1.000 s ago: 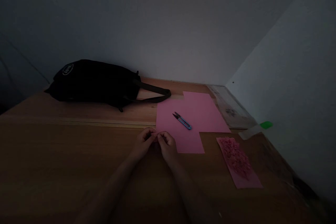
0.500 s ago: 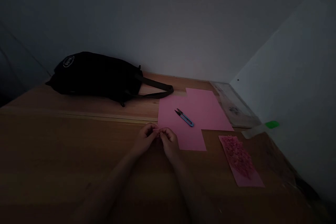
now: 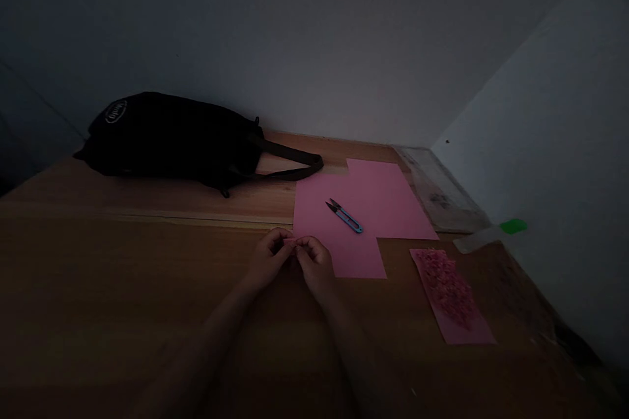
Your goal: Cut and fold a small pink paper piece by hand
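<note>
Dim walls (image 3: 295,46): they meet in the far right, behind a wooden table (image 3: 122,288) with a long seam across it
Black bag (image 3: 171,137): it lies at the far left, and its strap (image 3: 302,156) reaches right, near to the pink sheets
Pink sheets (image 3: 388,200): they lie flat just beyond the hands, with blue snips (image 3: 350,218) resting upon them
Pink pile (image 3: 445,285): many small pieces on a pink strip (image 3: 466,334), at the right, well apart from the hands
Clear plastic (image 3: 439,193): at the far right, near a green tab (image 3: 514,226)
Grip: left hand (image 3: 268,258) and right hand (image 3: 316,267) are close together, a narrow pinch of both on one small pink piece (image 3: 291,242)
Hard to see: fingers cover most of this piece, so I cannot tell its shape; both forearms fade into darkness at the near side
Open room: wood stretches widely left of the left hand; on the right, a narrower band reaches to the pile
</note>
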{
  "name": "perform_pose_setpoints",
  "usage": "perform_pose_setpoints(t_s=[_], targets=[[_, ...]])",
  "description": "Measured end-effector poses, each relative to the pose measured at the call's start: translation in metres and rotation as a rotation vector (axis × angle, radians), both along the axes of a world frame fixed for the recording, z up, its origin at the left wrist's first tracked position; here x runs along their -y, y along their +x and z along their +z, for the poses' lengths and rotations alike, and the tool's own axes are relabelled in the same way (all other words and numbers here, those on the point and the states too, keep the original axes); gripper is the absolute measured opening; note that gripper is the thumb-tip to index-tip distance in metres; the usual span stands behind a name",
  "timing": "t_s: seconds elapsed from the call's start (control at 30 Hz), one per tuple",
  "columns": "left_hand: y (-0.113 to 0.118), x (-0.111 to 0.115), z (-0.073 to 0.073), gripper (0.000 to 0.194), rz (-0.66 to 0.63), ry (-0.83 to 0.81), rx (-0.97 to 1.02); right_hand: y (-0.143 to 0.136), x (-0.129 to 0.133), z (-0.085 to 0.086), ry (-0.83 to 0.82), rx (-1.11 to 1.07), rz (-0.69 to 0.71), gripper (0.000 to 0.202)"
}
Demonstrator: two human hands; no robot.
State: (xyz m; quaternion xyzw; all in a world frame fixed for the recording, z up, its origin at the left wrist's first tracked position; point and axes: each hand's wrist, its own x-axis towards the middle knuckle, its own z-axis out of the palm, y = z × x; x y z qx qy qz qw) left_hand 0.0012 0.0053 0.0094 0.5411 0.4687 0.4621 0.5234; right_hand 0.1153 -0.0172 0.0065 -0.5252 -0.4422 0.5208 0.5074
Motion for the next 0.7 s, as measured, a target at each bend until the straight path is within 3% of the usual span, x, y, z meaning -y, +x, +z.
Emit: perform_pose_setpoints(t_s=[0.7], targets=[[0.0003, -0.0002, 0.0006, 0.009, 0.004, 0.010, -0.012, 0.0006, 0.0008, -0.0003, -0.033, -0.057, 0.047, 0.014]])
